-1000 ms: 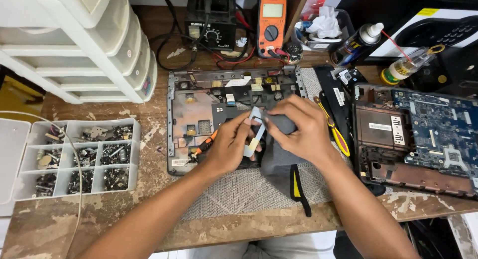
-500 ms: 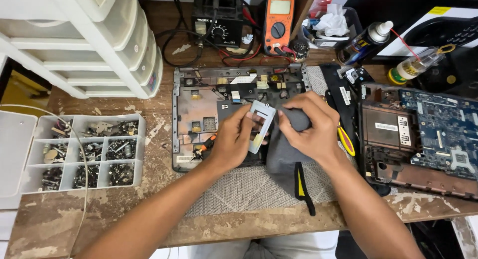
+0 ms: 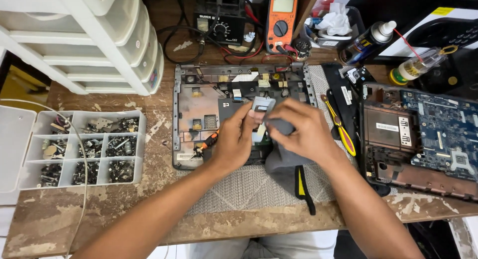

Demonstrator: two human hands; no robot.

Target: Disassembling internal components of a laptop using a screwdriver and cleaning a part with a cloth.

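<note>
The cloth (image 3: 281,159) under the hands is dark grey with a yellow tab edged in black, and it lies on a pale grey woven mat (image 3: 249,189) over a worn brown wooden table (image 3: 99,214). Far off stands an orange multimeter (image 3: 281,15) beside a black box (image 3: 219,15) — to the right, a yellow-handled tool (image 3: 341,127) and a blue circuit board (image 3: 443,134). On the left, a white compartment tray (image 3: 82,147) — full of dark and silvery screws.

Both forearms angled inward, left hand (image 3: 234,142) and right hand (image 3: 303,132) close together, fingers pinched
</note>
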